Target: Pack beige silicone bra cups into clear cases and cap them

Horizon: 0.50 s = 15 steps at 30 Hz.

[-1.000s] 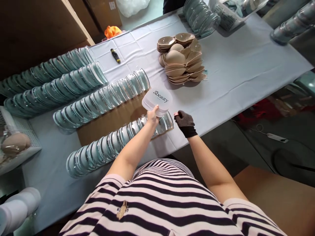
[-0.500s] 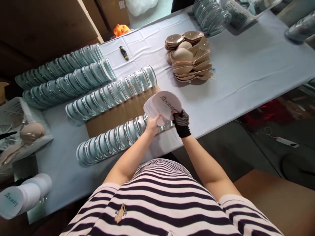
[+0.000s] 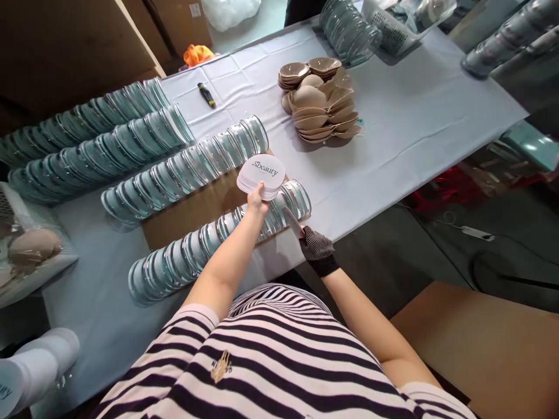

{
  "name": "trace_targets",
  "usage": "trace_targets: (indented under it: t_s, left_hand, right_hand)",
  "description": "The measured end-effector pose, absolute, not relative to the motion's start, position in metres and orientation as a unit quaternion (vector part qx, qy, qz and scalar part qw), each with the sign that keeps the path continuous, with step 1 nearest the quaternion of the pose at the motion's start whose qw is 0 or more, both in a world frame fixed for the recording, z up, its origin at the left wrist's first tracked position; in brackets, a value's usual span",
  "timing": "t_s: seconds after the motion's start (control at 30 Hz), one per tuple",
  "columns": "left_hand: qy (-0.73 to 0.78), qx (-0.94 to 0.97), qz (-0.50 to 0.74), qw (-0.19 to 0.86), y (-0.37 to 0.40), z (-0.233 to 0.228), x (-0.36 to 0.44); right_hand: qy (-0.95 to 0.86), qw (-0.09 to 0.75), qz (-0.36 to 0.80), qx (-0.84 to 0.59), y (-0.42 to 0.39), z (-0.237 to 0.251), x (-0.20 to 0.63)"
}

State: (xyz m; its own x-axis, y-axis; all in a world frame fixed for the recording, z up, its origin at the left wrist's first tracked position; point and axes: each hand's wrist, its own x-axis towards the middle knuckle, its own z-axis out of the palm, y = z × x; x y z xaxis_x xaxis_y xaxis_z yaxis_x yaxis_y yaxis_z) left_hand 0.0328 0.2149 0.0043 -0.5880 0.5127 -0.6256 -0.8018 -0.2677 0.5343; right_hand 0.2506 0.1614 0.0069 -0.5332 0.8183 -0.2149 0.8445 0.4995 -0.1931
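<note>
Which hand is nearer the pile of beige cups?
Left. The left hand, holding white cards, is closer to the beige cups; the gloved right hand sits farther back.

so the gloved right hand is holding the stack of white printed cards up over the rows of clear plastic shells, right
Not quite: the head view shows the bare left hand holding the stack of white printed cards over the rows of clear plastic shells. The gloved right hand holds a single card edge-on.

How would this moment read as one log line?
left hand: holds stack of printed cards | right hand: gloved, pinches one card | beneath: row of clear shells
</note>
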Motion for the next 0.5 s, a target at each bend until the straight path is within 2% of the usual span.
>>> trace_targets:
  t_s: [0.1, 0.2, 0.4, 0.5]
  left_hand:
    - [0.431, -0.162, 0.782, 0.420, 0.212, 0.002, 0.033]
    - [0.434, -0.165, 0.781, 0.417, 0.212, 0.001, 0.034]
    - [0.424, -0.166, 0.780, 0.430, 0.211, 0.001, 0.036]
    - [0.420, -0.168, 0.778, 0.436, 0.210, 0.000, 0.036]
  right_hand:
    - [0.858, 0.124, -0.160, 0.473, 0.193, 0.013, 0.218]
    - [0.842, 0.158, -0.187, 0.481, 0.213, 0.019, 0.204]
    - [0.850, 0.079, -0.184, 0.486, 0.208, 0.012, 0.212]
    - [0.848, 0.071, -0.179, 0.494, 0.205, -0.006, 0.208]
